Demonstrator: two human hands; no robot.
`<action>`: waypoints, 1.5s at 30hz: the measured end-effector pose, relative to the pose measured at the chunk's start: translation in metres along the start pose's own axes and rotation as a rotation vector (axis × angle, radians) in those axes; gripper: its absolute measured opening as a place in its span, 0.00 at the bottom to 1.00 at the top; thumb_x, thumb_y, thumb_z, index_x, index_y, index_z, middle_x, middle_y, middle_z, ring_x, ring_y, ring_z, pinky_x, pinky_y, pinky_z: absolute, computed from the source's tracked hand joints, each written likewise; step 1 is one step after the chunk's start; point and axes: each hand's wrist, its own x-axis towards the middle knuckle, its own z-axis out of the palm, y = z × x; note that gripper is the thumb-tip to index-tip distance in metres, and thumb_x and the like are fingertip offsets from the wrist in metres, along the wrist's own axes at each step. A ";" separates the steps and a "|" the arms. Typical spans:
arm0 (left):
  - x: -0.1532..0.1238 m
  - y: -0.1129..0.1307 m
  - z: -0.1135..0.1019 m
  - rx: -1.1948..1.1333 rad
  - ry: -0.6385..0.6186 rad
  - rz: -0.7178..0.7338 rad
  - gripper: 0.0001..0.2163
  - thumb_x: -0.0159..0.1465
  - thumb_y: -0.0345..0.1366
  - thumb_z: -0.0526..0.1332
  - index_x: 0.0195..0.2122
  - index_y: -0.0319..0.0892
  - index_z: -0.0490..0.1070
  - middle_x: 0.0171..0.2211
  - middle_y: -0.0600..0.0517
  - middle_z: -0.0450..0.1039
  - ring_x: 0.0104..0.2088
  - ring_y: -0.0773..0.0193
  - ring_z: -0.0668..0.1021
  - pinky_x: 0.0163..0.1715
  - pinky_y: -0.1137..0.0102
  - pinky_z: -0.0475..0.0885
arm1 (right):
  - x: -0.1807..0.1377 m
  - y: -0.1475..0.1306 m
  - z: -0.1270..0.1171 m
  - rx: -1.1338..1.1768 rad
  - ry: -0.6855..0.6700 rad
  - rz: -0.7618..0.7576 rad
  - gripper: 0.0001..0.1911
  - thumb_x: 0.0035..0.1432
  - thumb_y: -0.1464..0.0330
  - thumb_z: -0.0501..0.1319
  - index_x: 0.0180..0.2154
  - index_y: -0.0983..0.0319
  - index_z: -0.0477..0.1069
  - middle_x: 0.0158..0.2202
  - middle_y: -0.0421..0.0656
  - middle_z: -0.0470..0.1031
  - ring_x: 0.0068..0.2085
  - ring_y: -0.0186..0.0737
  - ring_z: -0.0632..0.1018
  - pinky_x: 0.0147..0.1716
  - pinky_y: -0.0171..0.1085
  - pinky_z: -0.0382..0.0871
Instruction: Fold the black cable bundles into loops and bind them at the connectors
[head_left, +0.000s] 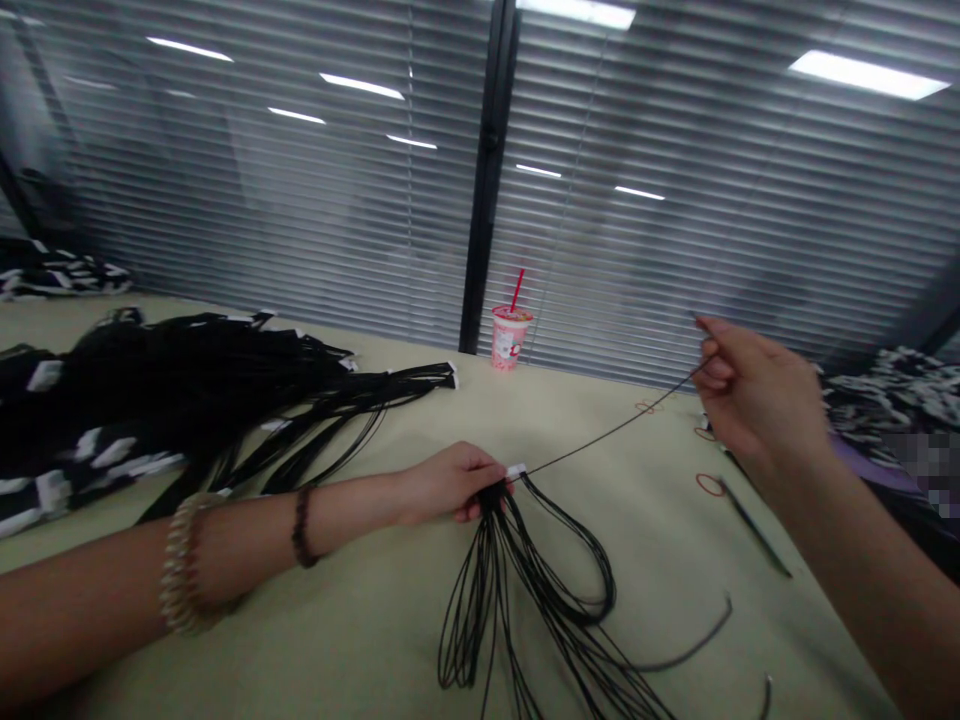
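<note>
Cord bundle (pixel 536 575): black, looped, fanning below the white tag (pixel 516 470)
Strand (pixel 615 430): thin, black, rising rightward from the tag

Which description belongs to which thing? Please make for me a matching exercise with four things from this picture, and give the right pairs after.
1. Left hand
2. Right hand
3. Pink-and-white cup
4. Large black pile

A. Upright in front of the blinds
B. Pinching one thin strand
C. Spread on the table, at the picture's left
D. Gripping the looped black cords

Right pairs: 1-D, 2-B, 3-A, 4-C
</note>
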 end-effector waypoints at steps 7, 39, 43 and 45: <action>0.001 0.000 0.001 -0.159 0.123 0.027 0.16 0.55 0.45 0.53 0.34 0.35 0.66 0.24 0.55 0.67 0.13 0.81 0.61 0.11 0.82 0.51 | -0.066 0.076 0.031 -0.432 -0.633 0.372 0.11 0.50 0.63 0.56 0.28 0.66 0.65 0.21 0.40 0.69 0.19 0.28 0.69 0.17 0.28 0.60; 0.001 -0.003 -0.001 -0.022 0.053 0.052 0.17 0.57 0.45 0.51 0.34 0.34 0.65 0.23 0.55 0.66 0.12 0.81 0.61 0.12 0.81 0.53 | -0.097 0.115 0.030 -0.998 -0.920 -0.211 0.12 0.56 0.70 0.48 0.22 0.64 0.59 0.18 0.36 0.59 0.21 0.25 0.61 0.23 0.26 0.49; 0.001 -0.003 0.000 -0.015 0.065 0.056 0.17 0.56 0.45 0.51 0.34 0.35 0.66 0.22 0.56 0.65 0.13 0.81 0.61 0.12 0.82 0.53 | -0.097 0.115 0.030 -0.987 -0.911 -0.222 0.11 0.56 0.70 0.48 0.22 0.64 0.59 0.18 0.35 0.59 0.21 0.25 0.61 0.23 0.26 0.48; 0.001 -0.004 0.000 -0.010 0.070 0.053 0.17 0.56 0.46 0.51 0.34 0.35 0.66 0.21 0.57 0.65 0.12 0.81 0.61 0.11 0.82 0.53 | -0.098 0.114 0.031 -0.976 -0.905 -0.227 0.11 0.55 0.71 0.49 0.22 0.64 0.60 0.18 0.35 0.59 0.21 0.24 0.60 0.22 0.26 0.48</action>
